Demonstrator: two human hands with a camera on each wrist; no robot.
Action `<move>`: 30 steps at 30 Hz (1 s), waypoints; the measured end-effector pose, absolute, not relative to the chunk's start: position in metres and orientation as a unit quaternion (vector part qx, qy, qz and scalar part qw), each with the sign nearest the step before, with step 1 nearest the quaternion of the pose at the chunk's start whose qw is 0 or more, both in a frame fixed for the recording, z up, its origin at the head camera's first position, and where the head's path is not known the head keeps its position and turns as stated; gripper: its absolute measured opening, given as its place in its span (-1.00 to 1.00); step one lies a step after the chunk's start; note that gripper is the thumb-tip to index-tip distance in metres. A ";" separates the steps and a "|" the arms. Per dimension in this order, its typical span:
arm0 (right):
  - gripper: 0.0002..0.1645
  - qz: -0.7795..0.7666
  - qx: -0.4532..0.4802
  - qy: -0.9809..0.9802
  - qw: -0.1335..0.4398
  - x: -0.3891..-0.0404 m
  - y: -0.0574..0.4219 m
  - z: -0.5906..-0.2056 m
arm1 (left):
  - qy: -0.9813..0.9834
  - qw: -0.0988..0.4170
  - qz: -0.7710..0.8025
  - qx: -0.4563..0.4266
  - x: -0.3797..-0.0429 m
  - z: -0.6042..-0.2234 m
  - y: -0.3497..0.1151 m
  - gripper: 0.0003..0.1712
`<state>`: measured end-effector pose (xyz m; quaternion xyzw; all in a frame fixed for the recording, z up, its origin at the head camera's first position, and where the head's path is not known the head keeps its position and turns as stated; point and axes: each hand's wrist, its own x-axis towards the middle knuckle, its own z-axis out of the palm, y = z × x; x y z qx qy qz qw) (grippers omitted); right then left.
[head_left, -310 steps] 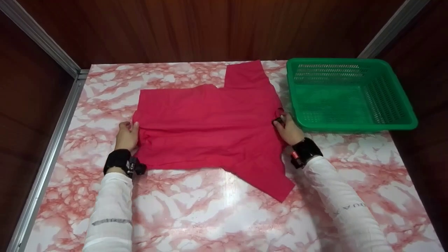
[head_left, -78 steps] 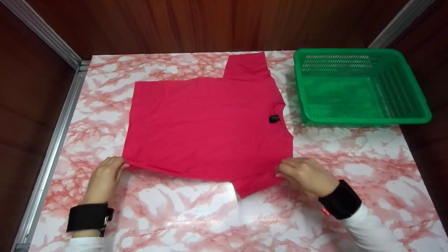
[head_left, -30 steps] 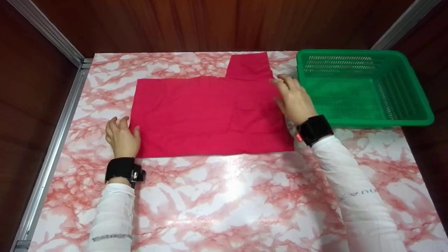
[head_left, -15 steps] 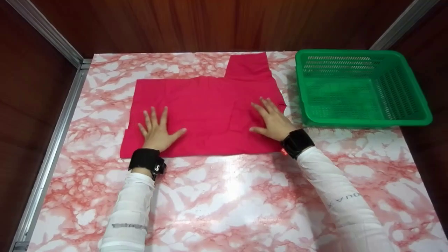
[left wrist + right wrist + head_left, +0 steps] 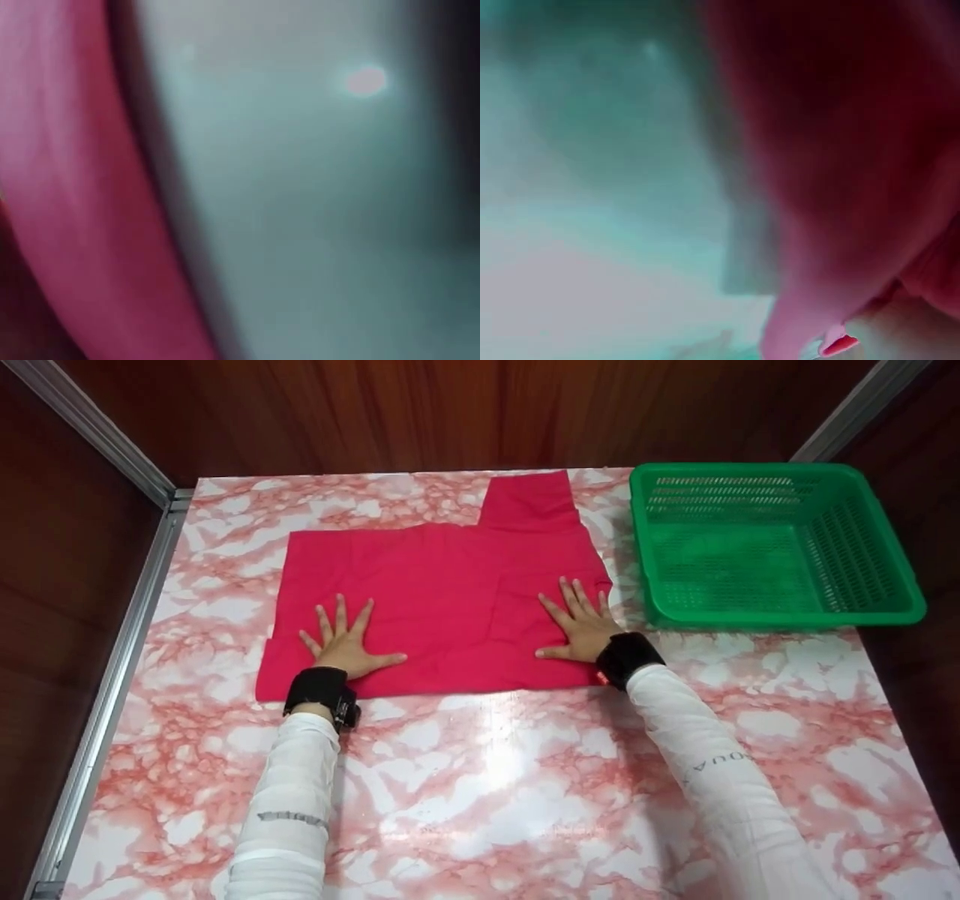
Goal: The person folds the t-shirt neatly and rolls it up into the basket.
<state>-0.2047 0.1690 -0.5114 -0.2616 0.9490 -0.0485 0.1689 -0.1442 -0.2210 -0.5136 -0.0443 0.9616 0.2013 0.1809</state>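
Observation:
A red T-shirt (image 5: pixel 442 600) lies on the table with its near side folded over toward the back. One short sleeve points to the back wall, and the near sleeve is out of sight. My left hand (image 5: pixel 345 649) rests flat on the hem end, fingers spread. Near the neck end my right hand (image 5: pixel 585 630) lies flat on the cloth, its fingers spread too. The left wrist view has the shirt's folded edge (image 5: pixel 82 180) close up and blurred. Blurred red cloth (image 5: pixel 840 165) fills much of the right wrist view.
A green plastic basket (image 5: pixel 780 619) with slotted sides stands at the back right, beside the shirt's neck end. The table (image 5: pixel 450 802) has a red and white marbled top. Dark wooden panels (image 5: pixel 420 412) enclose it at the back and sides.
Earlier both hands pinched the shirt's near edge and folded it over, covering the neck label. They then let go, moved onto the cloth and now press it flat with spread fingers.

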 end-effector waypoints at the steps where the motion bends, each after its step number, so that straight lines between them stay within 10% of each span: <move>1: 0.18 -0.047 -0.264 0.949 0.164 -0.205 0.169 -0.513 | 0.962 0.181 0.201 -0.045 -0.144 -0.514 -0.221 0.31; 30: 0.14 -0.034 -0.279 0.951 0.128 -0.161 0.178 -0.511 | 0.968 0.177 0.177 -0.033 -0.105 -0.508 -0.209 0.29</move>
